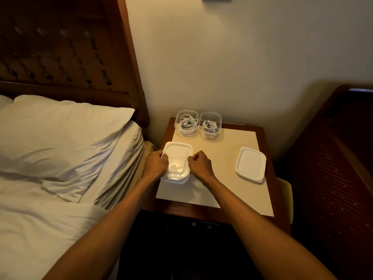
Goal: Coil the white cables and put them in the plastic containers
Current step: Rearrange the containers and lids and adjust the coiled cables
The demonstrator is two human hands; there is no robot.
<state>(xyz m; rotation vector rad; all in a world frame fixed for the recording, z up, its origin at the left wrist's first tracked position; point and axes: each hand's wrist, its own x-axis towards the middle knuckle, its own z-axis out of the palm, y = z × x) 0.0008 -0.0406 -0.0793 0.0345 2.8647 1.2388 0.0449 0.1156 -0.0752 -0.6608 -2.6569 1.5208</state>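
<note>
At the nightstand's (222,150) front-left, we clamp left hand (156,165) and right hand (199,165) on the lid (178,156) edges, likely to snap it onto its container (175,180); coiled cables (187,124) sit in two open containers (187,111) behind.

The left forearm (113,215) and right forearm (252,217) are seen bare down to the left grip (156,164) and right grip (200,165).
</note>
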